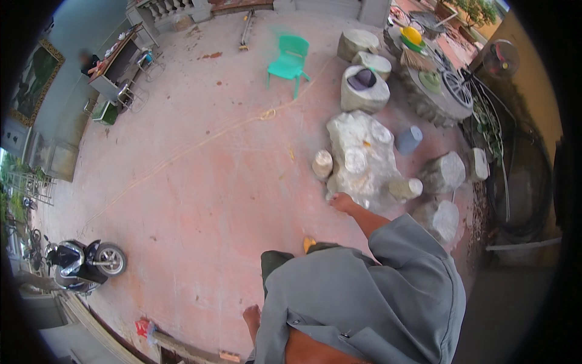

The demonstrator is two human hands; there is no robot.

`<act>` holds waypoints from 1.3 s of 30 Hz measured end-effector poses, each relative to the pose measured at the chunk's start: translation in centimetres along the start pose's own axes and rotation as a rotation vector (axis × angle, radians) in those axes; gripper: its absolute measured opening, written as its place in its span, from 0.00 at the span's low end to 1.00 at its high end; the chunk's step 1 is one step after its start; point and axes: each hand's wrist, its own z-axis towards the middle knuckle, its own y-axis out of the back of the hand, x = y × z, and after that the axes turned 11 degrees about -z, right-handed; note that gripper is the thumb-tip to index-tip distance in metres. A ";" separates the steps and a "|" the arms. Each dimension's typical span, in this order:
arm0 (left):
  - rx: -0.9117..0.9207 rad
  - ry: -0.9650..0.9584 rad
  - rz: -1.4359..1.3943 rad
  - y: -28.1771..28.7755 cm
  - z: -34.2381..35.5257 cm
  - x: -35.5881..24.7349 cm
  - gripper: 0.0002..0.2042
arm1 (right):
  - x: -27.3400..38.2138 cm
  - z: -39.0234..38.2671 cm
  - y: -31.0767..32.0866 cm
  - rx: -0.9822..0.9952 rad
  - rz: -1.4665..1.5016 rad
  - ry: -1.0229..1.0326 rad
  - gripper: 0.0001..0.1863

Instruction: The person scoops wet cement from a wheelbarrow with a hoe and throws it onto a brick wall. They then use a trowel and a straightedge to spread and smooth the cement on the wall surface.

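Observation:
My right hand [342, 202] reaches forward with its fingers curled in. It overlaps the near corner of a low, rough pale stone table [353, 141] in the view; whether it touches the stone I cannot tell. A small pale bit shows at the fingertips, too small to name. Low beside my body hangs my left hand [251, 314], away from any object. Its fingers are too small and blurred to read. Close to the stone table are a short stone stool [322, 164], another stone stool [405, 189] and a blue-grey bucket-shaped thing [409, 140].
A green plastic chair [291, 59] stands ahead. At right are stone seats [442, 173], one bearing a cap [362, 79], a cluttered round stone table [445, 109] and a fan [501, 59]. A motorbike [79, 262] is at left; a person [90, 62] sits behind a desk [114, 64].

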 end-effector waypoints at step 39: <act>0.266 0.195 -0.568 56.0 117.2 1.4 0.09 | 41.0 74.0 40.5 -0.419 0.195 -0.349 0.21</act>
